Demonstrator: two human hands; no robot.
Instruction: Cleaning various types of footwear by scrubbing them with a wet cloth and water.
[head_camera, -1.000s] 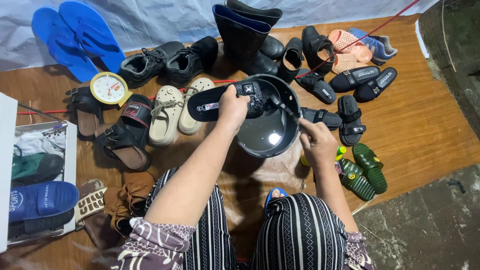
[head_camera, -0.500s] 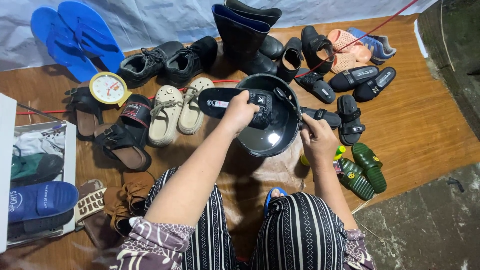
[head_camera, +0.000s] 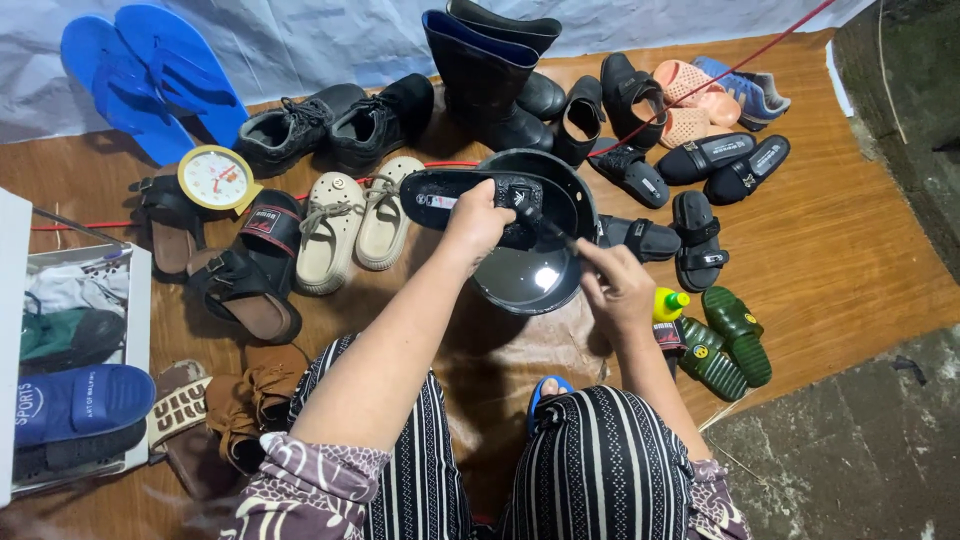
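Note:
My left hand (head_camera: 478, 222) grips a black slide sandal (head_camera: 437, 196) by its strap and holds it flat over a black round basin (head_camera: 530, 285) with a little water in it. My right hand (head_camera: 618, 284) is closed on a thin dark brush-like tool (head_camera: 548, 228). The tool's tip touches the sandal's strap beside my left fingers. Both forearms reach out over my striped lap.
Footwear lies all around on the brown floor: blue flip-flops (head_camera: 150, 70), black sneakers (head_camera: 330, 120), black boots (head_camera: 490, 70), cream clogs (head_camera: 345, 225), black slides (head_camera: 720, 160), green sandals (head_camera: 725, 340). There are also a yellow-rimmed dial scale (head_camera: 213, 178), a yellow-capped bottle (head_camera: 668, 303) and a white box (head_camera: 70, 400).
My left hand has shifted the sandal a little to the right over the basin. My right hand has brought the tool up against the strap.

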